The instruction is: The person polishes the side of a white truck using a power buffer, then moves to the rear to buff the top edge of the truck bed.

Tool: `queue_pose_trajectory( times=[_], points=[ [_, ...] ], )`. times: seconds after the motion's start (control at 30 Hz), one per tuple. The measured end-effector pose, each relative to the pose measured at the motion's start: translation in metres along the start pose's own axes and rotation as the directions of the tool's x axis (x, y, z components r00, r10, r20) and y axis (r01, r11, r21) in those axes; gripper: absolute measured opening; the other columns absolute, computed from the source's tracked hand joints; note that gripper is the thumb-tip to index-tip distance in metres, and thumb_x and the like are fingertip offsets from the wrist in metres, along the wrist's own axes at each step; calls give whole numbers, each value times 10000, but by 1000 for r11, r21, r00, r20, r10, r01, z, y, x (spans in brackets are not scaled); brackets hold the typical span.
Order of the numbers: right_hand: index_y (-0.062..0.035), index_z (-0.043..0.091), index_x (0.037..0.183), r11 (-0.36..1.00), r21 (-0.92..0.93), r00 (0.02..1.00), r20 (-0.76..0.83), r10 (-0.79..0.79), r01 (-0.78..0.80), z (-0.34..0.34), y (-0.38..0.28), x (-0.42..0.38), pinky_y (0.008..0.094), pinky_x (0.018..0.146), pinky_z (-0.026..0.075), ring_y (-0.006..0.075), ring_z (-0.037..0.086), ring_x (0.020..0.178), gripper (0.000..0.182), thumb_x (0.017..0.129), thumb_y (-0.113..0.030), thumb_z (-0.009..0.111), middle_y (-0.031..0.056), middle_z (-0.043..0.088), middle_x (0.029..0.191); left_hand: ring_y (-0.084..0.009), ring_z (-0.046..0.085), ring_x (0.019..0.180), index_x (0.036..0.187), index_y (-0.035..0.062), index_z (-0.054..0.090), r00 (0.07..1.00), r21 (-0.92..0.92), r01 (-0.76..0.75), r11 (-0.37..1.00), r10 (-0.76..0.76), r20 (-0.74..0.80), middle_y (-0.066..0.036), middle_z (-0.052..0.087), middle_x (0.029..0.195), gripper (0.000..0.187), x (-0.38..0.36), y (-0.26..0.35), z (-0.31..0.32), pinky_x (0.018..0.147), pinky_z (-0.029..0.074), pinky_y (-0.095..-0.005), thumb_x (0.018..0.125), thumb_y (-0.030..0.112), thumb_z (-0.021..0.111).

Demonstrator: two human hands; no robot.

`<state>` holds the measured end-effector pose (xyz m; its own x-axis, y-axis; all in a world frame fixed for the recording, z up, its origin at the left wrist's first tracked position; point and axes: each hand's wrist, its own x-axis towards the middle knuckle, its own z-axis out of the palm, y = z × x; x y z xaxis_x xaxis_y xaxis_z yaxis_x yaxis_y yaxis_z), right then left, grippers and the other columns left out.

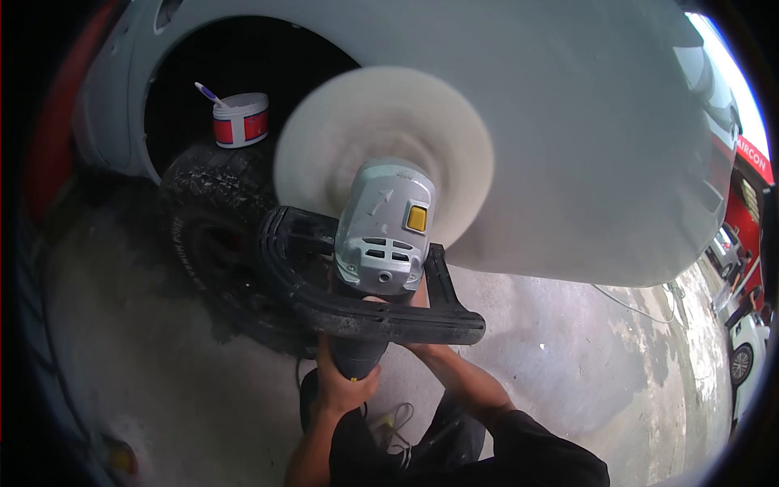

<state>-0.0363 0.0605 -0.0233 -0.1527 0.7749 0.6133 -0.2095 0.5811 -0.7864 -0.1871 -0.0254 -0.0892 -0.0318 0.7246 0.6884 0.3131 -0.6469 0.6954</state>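
A grey and black polisher fills the middle of the view, its round pale pad blurred by spinning and against or close to the light grey car panel. My left hand is wrapped round the black body of the tool below its curved black handle. Behind that handle, my right hand is mostly hidden by the tool; only a bit of it shows, and what its fingers hold cannot be made out.
A red and white tub with a brush-like handle in it stands on the tyre inside the wheel arch. Cables lie on the concrete floor. At the far right are a white car and a person.
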Motion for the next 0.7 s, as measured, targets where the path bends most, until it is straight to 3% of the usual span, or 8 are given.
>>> queue_pose_trajectory(
  times=[0.1,0.17,0.23,0.37,0.47,0.7],
  points=[
    [-18,525,1362,989,32,982,124,142,-147,23,-17,18,393,1011,500,223,614,1167,633,887,-342,791,114,632,1283,-345,573,1166,1407,-69,370,999,132,7,991,-2,-43,-212,516,1259,872,-6,8,-23,1017,442,-462,711,126,858],
    [-20,533,1354,965,33,949,193,248,-259,32,-37,31,394,1010,499,226,615,1166,631,878,-339,797,114,635,1280,-310,644,1080,1277,-32,528,995,95,94,991,-89,-49,-181,616,1170,689,11,28,-40,951,494,-434,696,139,858],
    [-22,542,1347,938,31,914,236,330,-346,43,-55,45,395,1009,498,229,617,1164,629,869,-336,804,113,637,1277,-311,647,1074,1254,-14,564,986,74,164,984,-163,-27,-170,617,1165,650,26,48,-61,937,501,-427,699,150,859],
    [-26,559,1333,876,32,839,305,450,-482,61,-95,55,397,1007,497,235,620,1160,626,851,-330,817,111,642,1270,-354,598,1102,1292,-8,519,966,56,254,966,-255,26,-184,543,1211,635,49,104,-79,929,487,-433,777,173,844],
    [-29,572,1322,834,37,786,359,504,-551,87,-107,66,399,1005,497,240,622,1157,624,837,-326,826,110,646,1265,-357,613,1063,1268,-15,535,965,200,245,949,-259,46,-186,569,1169,561,40,112,-94,901,500,-429,825,178,821],
    [-35,601,1297,775,11,705,424,569,-632,123,-115,80,402,1002,495,250,627,1150,619,804,-315,849,106,655,1254,-359,620,1054,1261,-13,541,935,257,350,901,-353,-36,-186,578,1163,554,66,133,-120,893,504,-431,823,177,821]
  ],
)
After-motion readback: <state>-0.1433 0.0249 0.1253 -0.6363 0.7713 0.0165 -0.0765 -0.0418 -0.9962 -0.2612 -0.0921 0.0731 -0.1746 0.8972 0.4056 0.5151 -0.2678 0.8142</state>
